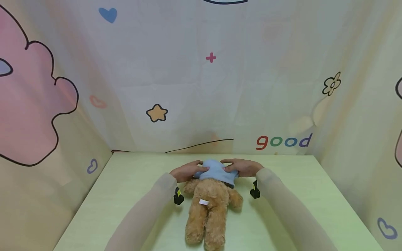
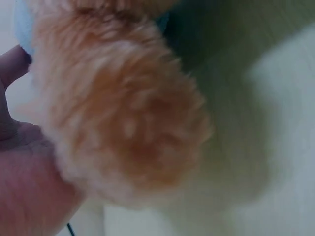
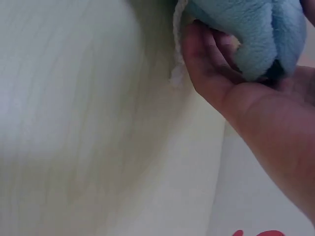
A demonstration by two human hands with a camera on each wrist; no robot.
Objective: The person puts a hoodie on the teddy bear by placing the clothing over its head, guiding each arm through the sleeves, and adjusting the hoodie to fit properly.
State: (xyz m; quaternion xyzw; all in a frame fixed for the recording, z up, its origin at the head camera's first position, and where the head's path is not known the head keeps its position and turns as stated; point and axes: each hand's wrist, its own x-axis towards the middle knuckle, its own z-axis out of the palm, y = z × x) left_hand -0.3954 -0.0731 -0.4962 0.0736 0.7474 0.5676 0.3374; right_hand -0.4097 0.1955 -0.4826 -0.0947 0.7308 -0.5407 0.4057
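Note:
A brown teddy bear (image 1: pixel 212 192) lies on the table, legs toward me, a small white tag on its lower body. Soft blue clothing (image 1: pixel 216 171) covers its upper end and hides the head. My left hand (image 1: pixel 187 170) grips the clothing on the left, thumb on top. On the other side my right hand (image 1: pixel 246 167) grips it too, its fingers curled under the blue fabric (image 3: pixel 256 37) in the right wrist view. A white cord (image 3: pixel 178 44) hangs beside those fingers. One furry limb (image 2: pixel 123 108) fills much of the left wrist view, partly hiding my left hand (image 2: pixel 29 167).
The pale green table (image 1: pixel 125 195) extends around the bear. Behind it hangs a light curtain (image 1: pixel 188 87) with printed shapes and the word "good". More printed curtain closes off both sides. Small black devices are at both wrists.

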